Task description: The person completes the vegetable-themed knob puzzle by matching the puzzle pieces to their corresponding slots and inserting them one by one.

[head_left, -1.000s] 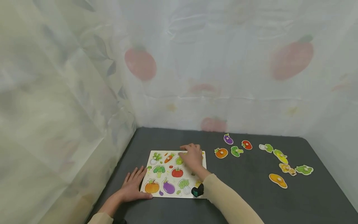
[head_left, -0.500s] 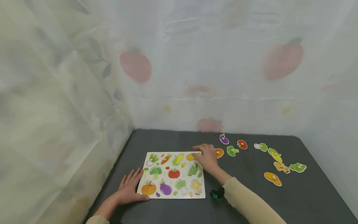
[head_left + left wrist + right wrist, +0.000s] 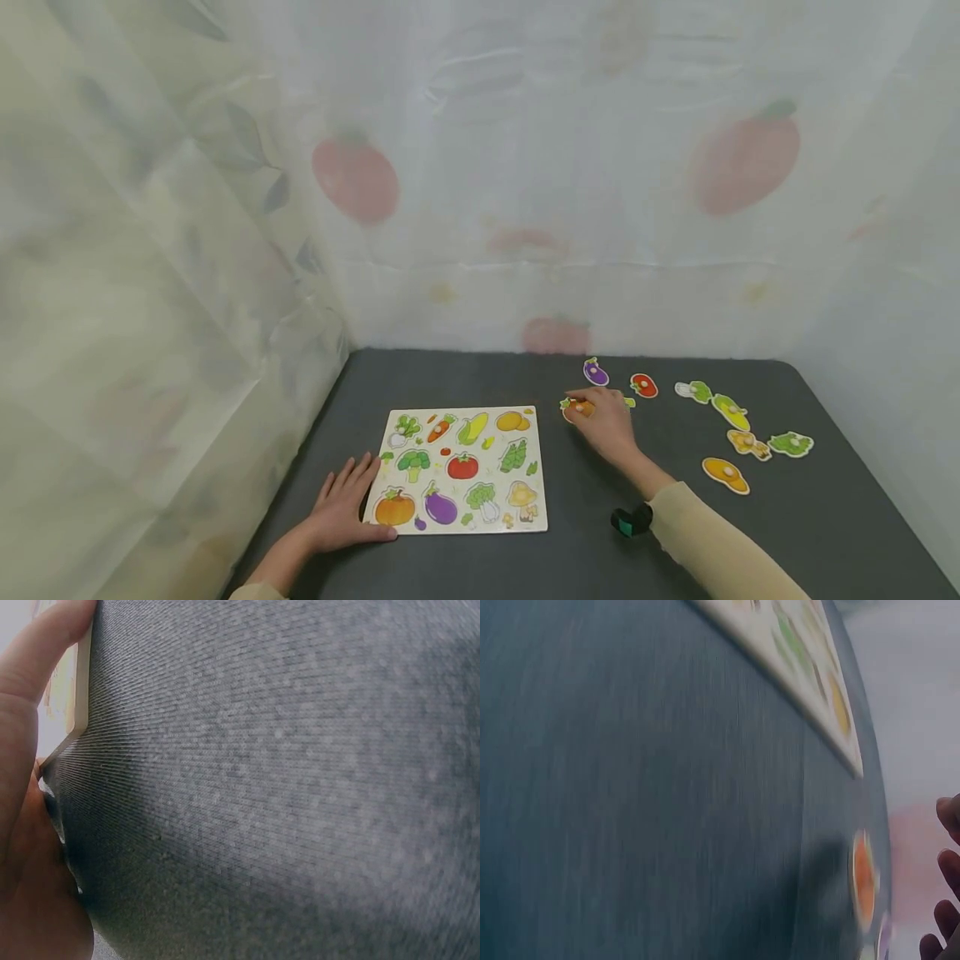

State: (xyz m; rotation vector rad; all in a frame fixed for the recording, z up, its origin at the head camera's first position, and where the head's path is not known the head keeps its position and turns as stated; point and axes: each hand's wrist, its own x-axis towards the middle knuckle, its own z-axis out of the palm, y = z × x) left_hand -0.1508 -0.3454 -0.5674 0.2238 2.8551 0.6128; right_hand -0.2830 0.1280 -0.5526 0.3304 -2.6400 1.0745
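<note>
My left hand (image 3: 341,508) rests spread at the left edge of a wooden vegetable puzzle board (image 3: 489,468), its thumb on the near left corner. In the left wrist view that thumb (image 3: 45,645) lies over the board's edge. My right hand (image 3: 606,425) is right of the board, over an orange pumpkin piece (image 3: 581,407) with a knob. In the right wrist view its fingers (image 3: 949,870) are spread apart, clear of the blurred pumpkin piece (image 3: 864,881). A carrot piece (image 3: 439,430) with a knob sits in the board. The right hand mostly hides a broccoli piece (image 3: 629,402).
Behind the right hand lie an eggplant piece (image 3: 596,372) and a tomato piece (image 3: 643,385). Farther right are a bok choy piece (image 3: 699,392), a corn piece (image 3: 730,412), a mushroom piece (image 3: 742,442), a green piece (image 3: 791,444) and a potato-like piece (image 3: 725,475). Printed curtains surround the dark table.
My right hand has moved right, from over the board's upper right to the pumpkin piece. My left hand stays at the board's left edge. The view has shifted slightly.
</note>
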